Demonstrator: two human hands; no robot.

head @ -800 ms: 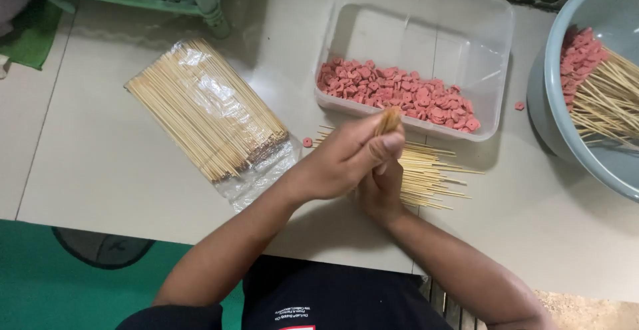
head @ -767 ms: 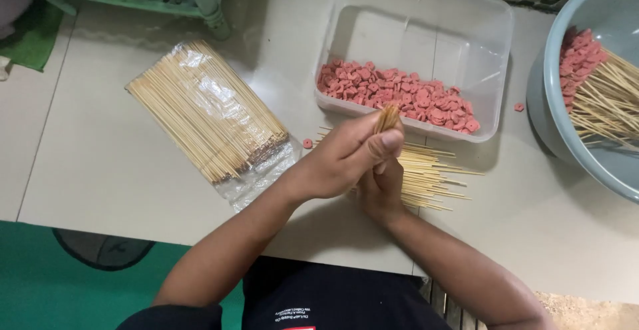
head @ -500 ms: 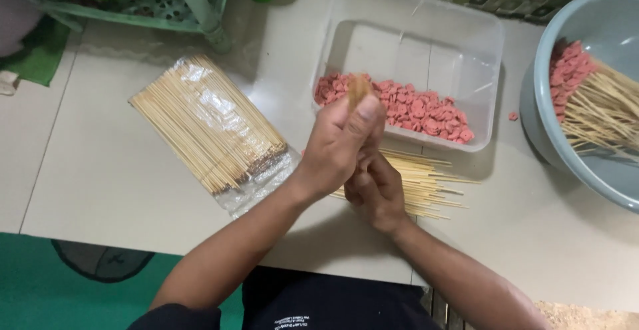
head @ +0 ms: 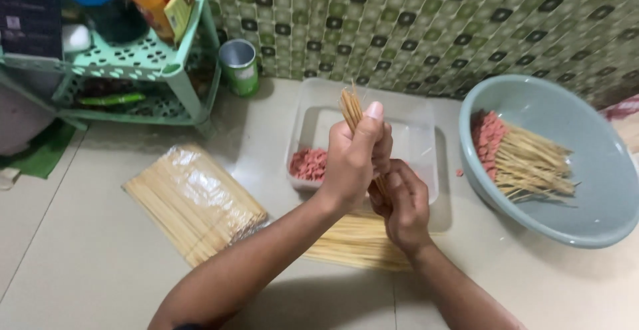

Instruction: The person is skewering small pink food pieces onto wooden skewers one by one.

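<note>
Above the clear plastic tub [head: 413, 127], we hold a small bundle of bamboo skewers [head: 351, 108] nearly upright, their tips fanning out toward the tiled wall [head: 432, 24]. Our left hand [head: 353, 160] has its grip clenched round the upper part of the bundle, thumb pressed up along the sticks. Our right hand [head: 405, 207] sits just below and touching it, its grip wrapped round the lower ends of the same skewers.

In the tub, pink sausage slices [head: 307, 164] lie heaped at the near left corner, partly hidden behind our left wrist. Under our forearms a loose pile of skewers [head: 356, 240] lies flat on the pale floor [head: 80, 263]. To the left, well apart from our hands, rests a clear bag of packed skewers [head: 193, 203], set at a slant.

To the right stands a grey-blue basin [head: 599, 183] holding finished skewers threaded with pink slices [head: 526, 160], the meat ends toward the tub. At far left is a green plastic rack [head: 153, 57] with bottles on top, and a green tin can [head: 239, 67] stands beside it against the wall.
</note>
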